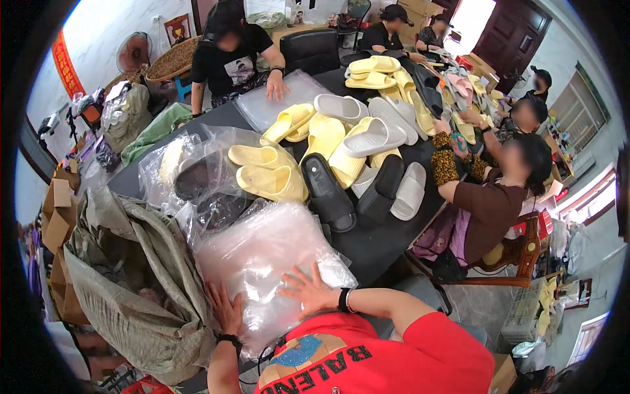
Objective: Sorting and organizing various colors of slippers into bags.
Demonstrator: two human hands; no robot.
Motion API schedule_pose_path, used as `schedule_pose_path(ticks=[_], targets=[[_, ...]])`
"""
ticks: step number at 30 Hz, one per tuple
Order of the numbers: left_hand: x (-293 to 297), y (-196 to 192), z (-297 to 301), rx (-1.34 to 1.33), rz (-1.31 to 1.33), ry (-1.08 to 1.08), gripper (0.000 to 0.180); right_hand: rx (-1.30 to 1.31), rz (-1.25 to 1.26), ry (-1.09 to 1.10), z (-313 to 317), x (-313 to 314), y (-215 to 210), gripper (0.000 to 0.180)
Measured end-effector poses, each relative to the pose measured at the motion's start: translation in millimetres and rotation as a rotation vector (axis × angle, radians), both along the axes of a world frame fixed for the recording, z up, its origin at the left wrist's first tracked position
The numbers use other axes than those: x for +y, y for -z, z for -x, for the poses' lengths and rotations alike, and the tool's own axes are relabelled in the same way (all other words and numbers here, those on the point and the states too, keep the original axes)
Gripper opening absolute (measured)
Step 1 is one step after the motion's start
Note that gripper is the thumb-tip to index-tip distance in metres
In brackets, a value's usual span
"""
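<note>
My right hand point(307, 290) lies flat with spread fingers on a thick stack of clear plastic bags point(269, 246) at the near side of the table. At the stack's left edge my left hand point(226, 308) rests with its fingers stretched out, holding nothing. Just beyond the stack are a pair of yellow slide sandals point(270, 184) and black slides point(328, 192). Bagged slides point(190, 172) in clear plastic lie at its far left. Farther back is a heap of yellow slides and grey slides point(374, 136).
A large grey-green woven sack point(131, 282) stands open left of the stack. Across the dark table point(387, 246), a person point(239, 59) touches flat plastic bags point(282, 98). Another person point(489, 203) in leopard-print sleeves works at the right. Cardboard boxes point(59, 217) stand far left.
</note>
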State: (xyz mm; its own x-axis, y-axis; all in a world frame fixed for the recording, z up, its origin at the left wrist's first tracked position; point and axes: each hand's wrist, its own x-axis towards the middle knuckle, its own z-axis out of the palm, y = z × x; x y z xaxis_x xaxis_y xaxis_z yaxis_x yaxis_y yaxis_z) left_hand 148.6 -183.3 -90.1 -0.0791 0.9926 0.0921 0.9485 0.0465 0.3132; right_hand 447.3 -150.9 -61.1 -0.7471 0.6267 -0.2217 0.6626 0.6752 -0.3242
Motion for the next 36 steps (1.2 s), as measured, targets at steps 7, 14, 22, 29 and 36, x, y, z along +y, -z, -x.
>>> schedule_pose_path(ticks=[7,14,22,29,36], targets=[[1.9,5.7,3.0,0.004,-0.009,0.006,0.065,0.014,0.006,0.003,-0.6,-0.8,-4.2,0.102],[-1.6,-11.7,-4.5,-0.014,0.003,-0.008,0.064,-0.011,0.012,0.002,1.1,-2.6,-5.4,0.102],[6.2,-3.9,-2.1,-0.044,-0.013,-0.003,0.066,0.014,0.015,0.003,0.7,-2.9,0.0,0.101],[-0.1,-14.4,-6.3,0.008,0.046,-0.032,0.065,0.010,0.008,0.007,0.4,-2.6,0.2,0.100],[2.3,-7.4,-4.5,0.006,0.040,-0.029,0.064,-0.011,0.035,0.014,0.7,-0.1,-7.1,0.101]])
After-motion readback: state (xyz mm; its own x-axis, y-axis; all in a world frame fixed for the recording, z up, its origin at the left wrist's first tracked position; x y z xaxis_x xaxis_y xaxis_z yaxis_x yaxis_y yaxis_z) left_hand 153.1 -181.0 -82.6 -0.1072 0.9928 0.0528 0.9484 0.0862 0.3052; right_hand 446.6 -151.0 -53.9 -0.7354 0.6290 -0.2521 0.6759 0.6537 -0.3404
